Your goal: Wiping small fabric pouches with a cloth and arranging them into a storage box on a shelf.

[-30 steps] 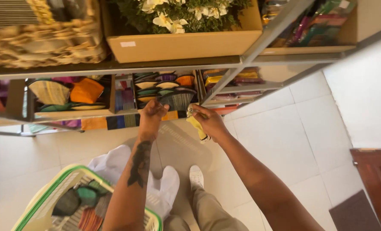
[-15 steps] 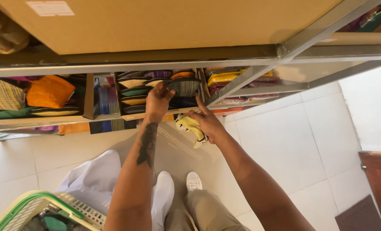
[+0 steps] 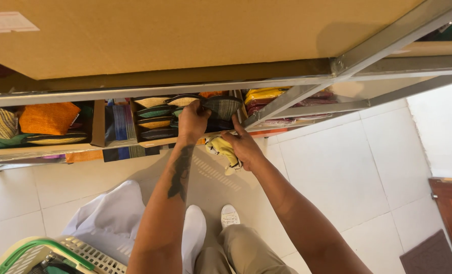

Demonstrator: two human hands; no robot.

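Pouch of grey stripes sits on the shelf; our left hand pinches its edge to slot it among others, while right hand clamps yellow cloth (kept ready below).

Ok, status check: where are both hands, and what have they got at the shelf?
Left hand gripping grey woven pouch on the shelf. Right hand holding yellow pouch just below the shelf edge. Nothing blocking either hand.

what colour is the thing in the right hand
Yellow, a soft pouch held in the right hand; head view.
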